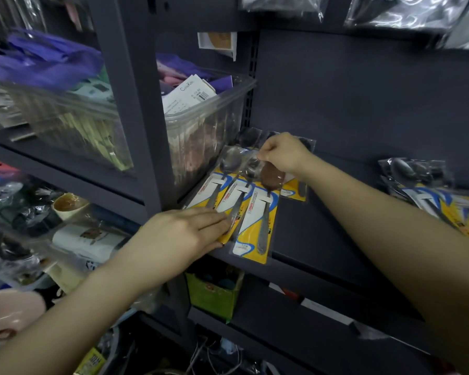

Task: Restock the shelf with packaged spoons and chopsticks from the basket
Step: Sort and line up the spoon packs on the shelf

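Several packaged spoons [257, 212], on yellow, blue and white cards in clear wrap, lie side by side on the dark grey shelf [322, 234]. My left hand [184, 234] lies flat on the near ends of the left-hand packs, fingers together and stretched out. My right hand [282, 155] is at the far end of the row, its fingers pinched on the clear top edge of one spoon pack. A second pile of the same spoon packs [431, 190] sits further right on the shelf. No basket or chopsticks are in view.
A clear plastic bin [206, 123] of cloth goods stands just left of the spoons. A dark upright post [136, 109] divides the shelving. Left bays hold bins, a cup [68, 205] and bagged items. A green box [214, 293] sits on the shelf below.
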`<action>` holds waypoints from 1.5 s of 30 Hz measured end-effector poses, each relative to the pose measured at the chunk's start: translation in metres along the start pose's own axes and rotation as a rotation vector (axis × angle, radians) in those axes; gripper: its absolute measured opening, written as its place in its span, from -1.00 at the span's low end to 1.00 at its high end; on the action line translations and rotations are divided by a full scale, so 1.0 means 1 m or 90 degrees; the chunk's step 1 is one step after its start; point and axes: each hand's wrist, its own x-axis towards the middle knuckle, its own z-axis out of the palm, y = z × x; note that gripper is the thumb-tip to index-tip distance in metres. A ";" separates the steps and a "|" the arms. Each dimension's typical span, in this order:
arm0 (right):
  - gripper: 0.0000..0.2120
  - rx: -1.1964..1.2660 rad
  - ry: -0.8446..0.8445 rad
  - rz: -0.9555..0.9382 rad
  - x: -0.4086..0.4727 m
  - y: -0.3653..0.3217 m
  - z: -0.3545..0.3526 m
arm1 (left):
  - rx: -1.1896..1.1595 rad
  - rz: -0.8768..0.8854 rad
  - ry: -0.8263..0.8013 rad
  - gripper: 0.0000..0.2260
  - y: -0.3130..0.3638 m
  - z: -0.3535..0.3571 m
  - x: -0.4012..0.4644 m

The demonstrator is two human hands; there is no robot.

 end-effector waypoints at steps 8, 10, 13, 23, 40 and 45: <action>-0.62 -0.059 0.024 -0.033 -0.015 0.012 -0.012 | -0.030 -0.014 -0.017 -0.53 0.010 -0.009 0.001; -0.67 -0.096 -0.007 -0.017 -0.020 0.018 -0.016 | -0.031 0.013 -0.023 -0.52 0.013 -0.008 0.007; -0.79 -0.051 -0.052 -0.012 -0.023 0.017 -0.018 | -0.032 0.047 -0.035 -0.57 0.014 -0.002 0.012; -0.78 -0.024 -0.002 -0.001 -0.034 0.038 -0.025 | -0.079 0.029 -0.029 -0.64 0.012 -0.001 0.009; -0.49 -0.343 0.035 0.127 -0.079 0.104 -0.118 | -0.122 -0.121 0.080 -0.66 0.078 -0.018 0.072; -0.23 -0.189 -0.053 0.245 -0.123 0.142 -0.160 | -0.298 -0.131 0.052 -0.60 0.108 -0.002 0.130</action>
